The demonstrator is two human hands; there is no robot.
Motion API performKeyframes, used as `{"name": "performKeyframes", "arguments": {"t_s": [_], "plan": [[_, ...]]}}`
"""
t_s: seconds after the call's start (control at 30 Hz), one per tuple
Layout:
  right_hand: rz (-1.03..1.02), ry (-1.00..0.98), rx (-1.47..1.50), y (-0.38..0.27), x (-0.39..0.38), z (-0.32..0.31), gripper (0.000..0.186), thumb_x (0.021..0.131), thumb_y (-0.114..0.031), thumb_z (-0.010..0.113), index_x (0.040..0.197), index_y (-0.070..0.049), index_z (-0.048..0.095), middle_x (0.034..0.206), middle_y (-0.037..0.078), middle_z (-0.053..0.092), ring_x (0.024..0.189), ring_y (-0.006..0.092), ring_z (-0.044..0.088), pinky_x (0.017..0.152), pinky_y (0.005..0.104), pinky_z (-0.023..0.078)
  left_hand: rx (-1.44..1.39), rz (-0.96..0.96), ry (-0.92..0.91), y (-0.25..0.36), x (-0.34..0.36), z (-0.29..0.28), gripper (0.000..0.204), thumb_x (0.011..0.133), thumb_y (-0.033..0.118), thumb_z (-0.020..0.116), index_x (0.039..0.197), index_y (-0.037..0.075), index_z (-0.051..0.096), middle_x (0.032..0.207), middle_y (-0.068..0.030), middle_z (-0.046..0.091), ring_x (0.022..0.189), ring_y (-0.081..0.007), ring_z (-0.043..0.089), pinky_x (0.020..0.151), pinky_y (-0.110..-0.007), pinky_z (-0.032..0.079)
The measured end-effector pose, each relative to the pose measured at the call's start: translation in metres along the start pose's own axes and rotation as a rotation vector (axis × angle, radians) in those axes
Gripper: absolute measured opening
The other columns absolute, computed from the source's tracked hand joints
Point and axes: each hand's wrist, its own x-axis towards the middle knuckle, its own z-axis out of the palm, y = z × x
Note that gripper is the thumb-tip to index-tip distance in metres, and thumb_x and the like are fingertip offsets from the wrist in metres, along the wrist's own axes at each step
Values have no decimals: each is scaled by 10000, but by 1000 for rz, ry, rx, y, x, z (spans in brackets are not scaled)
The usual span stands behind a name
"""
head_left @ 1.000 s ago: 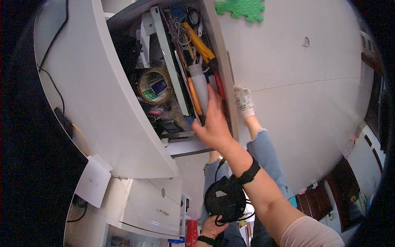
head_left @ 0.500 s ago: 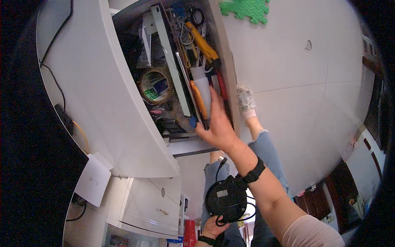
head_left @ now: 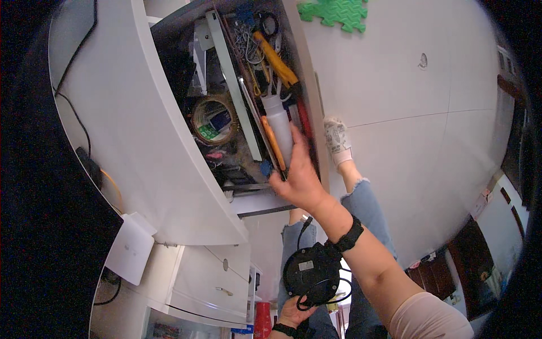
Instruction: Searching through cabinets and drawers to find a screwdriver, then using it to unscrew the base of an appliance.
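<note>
Head: black device (head_left: pixel 299 278) in left hand (head_left: pixel 292 314), label (head_left: pixel 306 265) illegible; right hand (head_left: pixel 302 182) splayed beside bottle (head_left: pixel 278 120)

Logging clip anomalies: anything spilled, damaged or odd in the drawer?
No spill or damage visible. The drawer is jumbled, though: a white bottle sits among tools by the right hand, and green and blue bits show inside a tape roll.

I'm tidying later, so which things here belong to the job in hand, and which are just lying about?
Job, apparently:
white bottle, beside the right hand
black round device, in the left hand
open drawer

Lying about:
tape roll
long yellow item
green foam mat
</note>
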Motion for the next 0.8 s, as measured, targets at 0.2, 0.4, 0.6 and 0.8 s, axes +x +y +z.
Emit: {"name": "performKeyframes", "arguments": {"t_s": [0.2,0.4,0.6,0.8], "plan": [[15,-5,13,-15,-4,-16,916,652,-30,623,1388,34,83,1346,265,270,1264,407,288,1070,405,234,-381,-126,4,-2,5,0,436,708,-37,643,1126,0,524,1159,-164,553,1101,-345,508,932,-533,428],[-22,-58,33,-37,-12,-24,913,639,27,608,1395,-12,99,1243,268,334,1134,443,400,977,426,361,-197,-74,88,15,-17,28,427,715,-28,638,1124,-41,516,1160,-179,553,1099,-357,507,969,-524,396],[42,-95,126,-55,-34,-7,903,631,5,599,1394,13,116,1207,237,358,1123,389,396,983,395,323,110,29,48,17,-20,30,473,730,-16,630,1177,-44,476,1182,-186,542,1101,-352,516,937,-517,431],[109,-64,209,-62,-32,25,909,660,16,569,1400,23,41,1237,272,313,1136,416,375,992,396,313,415,125,-22,14,-19,25,459,742,-3,629,1174,-38,479,1183,-183,543,1091,-339,527,918,-508,448]]}}
